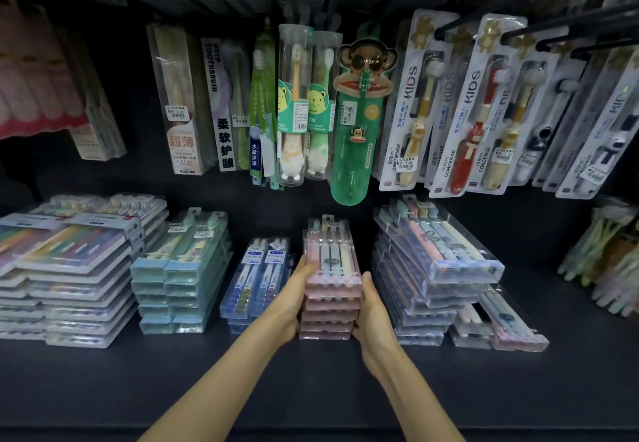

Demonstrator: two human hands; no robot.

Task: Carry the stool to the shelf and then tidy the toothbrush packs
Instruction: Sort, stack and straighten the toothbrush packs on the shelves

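The stack of pink toothbrush packs [332, 270] stood on the dark shelf [311, 389], between a low pile of blue toothbrush packs [257, 279] and a taller, uneven pile of pastel toothbrush packs [439, 258]. The left hand [294, 303] gripped the stack's left side and the right hand [373, 313] its right side, fingers curled round the edges, clamping it between them. Above hung a green monkey toothbrush case [356, 123] and KIDS toothbrush packs [411, 113].

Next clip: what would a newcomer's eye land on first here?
The left hand and right hand hold a stack of pink toothbrush packs from both sides at the centre of the dark shelf. Just above hangs a green monkey-face toothbrush case, with slanted KIDS packs to its right.
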